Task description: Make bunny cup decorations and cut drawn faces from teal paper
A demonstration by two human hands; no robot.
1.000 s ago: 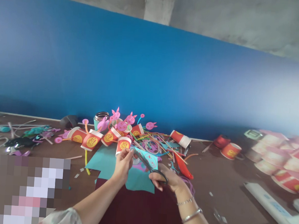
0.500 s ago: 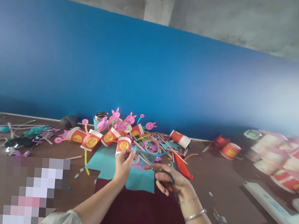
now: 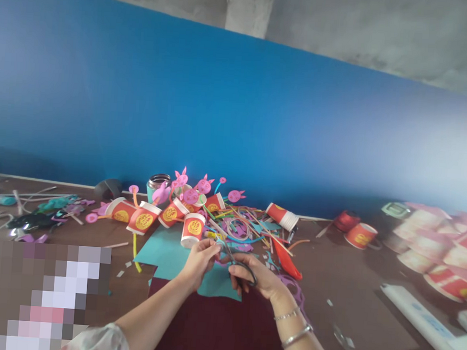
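My left hand is closed, its thumb and fingertips pinching a small pale-blue piece whose kind I cannot tell. Black-handled scissors sit in my right hand, with fingers around the handles and the blades pointing up and left toward the pinched piece. Whether the blades touch it is unclear. Beneath both hands lies a sheet of teal paper on a dark red surface. A red-and-white paper cup stands just beyond my left hand.
Several cups with pink animal cutouts cluster behind, near a steel-rimmed jar. Coloured pipe-cleaner-like strips are heaped alongside. A cup stack, a red pointed item and a purple cutout sheet lie rightward. More cups pile far right.
My hands have drawn closer together, the right one moving left with the scissors. The left has shifted slightly right, away from the cup. A purple cutout sheet now shows beside my right wrist.
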